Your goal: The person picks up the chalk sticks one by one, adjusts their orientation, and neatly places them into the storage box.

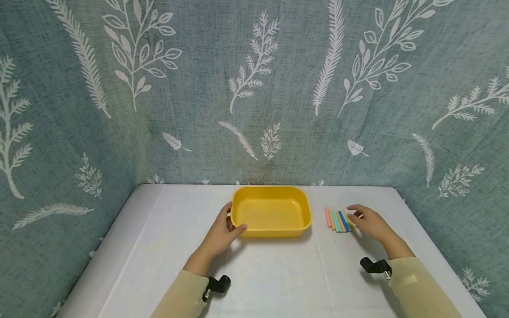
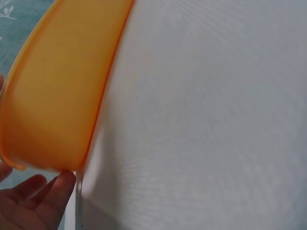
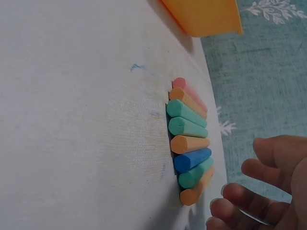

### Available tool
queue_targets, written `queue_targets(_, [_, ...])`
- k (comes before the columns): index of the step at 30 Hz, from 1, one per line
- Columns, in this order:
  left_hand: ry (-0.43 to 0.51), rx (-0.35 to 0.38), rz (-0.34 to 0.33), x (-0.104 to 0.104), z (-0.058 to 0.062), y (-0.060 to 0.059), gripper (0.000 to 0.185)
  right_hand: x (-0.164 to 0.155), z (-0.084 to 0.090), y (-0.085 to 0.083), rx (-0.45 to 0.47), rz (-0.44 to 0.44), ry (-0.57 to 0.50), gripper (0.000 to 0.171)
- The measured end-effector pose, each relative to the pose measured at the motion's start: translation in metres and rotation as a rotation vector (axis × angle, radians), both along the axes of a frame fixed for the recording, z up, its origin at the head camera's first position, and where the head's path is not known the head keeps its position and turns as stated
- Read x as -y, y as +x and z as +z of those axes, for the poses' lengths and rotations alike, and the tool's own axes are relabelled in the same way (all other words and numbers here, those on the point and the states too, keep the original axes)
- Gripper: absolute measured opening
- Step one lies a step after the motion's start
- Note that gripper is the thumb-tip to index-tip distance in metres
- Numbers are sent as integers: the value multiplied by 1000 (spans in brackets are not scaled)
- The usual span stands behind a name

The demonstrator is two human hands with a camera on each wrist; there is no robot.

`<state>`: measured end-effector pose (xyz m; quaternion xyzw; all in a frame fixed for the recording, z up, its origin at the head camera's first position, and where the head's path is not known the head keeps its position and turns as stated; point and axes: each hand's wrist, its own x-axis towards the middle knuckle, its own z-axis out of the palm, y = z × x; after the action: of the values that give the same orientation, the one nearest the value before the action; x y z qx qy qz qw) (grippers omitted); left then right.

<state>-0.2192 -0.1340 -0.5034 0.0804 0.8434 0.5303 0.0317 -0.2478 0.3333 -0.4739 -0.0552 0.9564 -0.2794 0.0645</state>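
Note:
A yellow plastic tub (image 1: pixel 270 232) sits on the white table. My left hand (image 1: pixel 221 233) grips its left end, thumb over the near rim corner and fingers along the side; in the left wrist view the fingertips meet the tub's lower edge. To the right of the tub lies a row of several coloured chalk sticks (image 1: pixel 338 221), side by side. Pink, orange, green and blue ones show, with a blue chalk stick (image 3: pixel 193 159) near one end. My right hand (image 1: pixel 369 224) hovers at the right end of the row, fingers loosely bent and holding nothing.
White cloth covers the table (image 1: pixel 274 282), with faint chalk marks (image 3: pixel 136 67) near the sticks. A green leaf-patterned curtain (image 1: pixel 254 88) stands behind and at both sides. Black wrist cameras (image 1: pixel 375 266) are strapped over the sleeves.

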Motion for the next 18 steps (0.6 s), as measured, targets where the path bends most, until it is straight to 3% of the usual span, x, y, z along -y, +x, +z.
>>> queue_targets(8, [-20,3,13,0,-2,0,93,2,2,-6,130,-17,-24,50])
queue_targets(18, [-57,-7,19,1,-3,0,94,0,-1,-15,178,26,0,46])
